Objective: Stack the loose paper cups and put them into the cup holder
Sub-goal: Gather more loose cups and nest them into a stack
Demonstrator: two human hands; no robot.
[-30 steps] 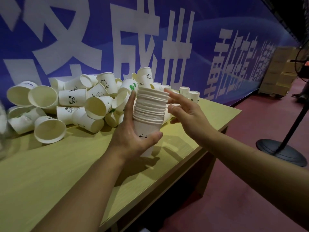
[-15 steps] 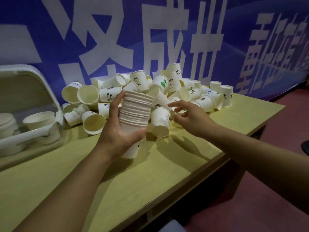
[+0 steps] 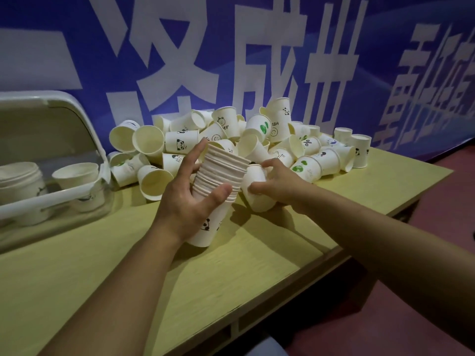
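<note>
Behind both hands, a blue banner (image 3: 257, 47) with large white characters is stretched across the whole background. Beneath the hands, a yellow-green bench (image 3: 257, 265) is seen, and beyond its edge, to the right of the right forearm, a dark red floor (image 3: 424, 317) is visible. To the left of the left hand, a clear-and-white cup holder (image 3: 51, 176) is set on the bench with its lid raised; cups are already seen inside it. Just beyond the hands, a pile of loose paper cups (image 3: 270, 140) is heaped against the banner, most lying on their sides, some printed with pandas or green marks. A tilted stack of nested cups (image 3: 218, 181) is clasped by the left hand (image 3: 190, 199), thumb on the near side and fingers behind the rims, with the base held close above the bench. Immediately right of the stack, a single cup (image 3: 257, 191) lying on its side is gripped by the right hand (image 3: 280, 186).
</note>
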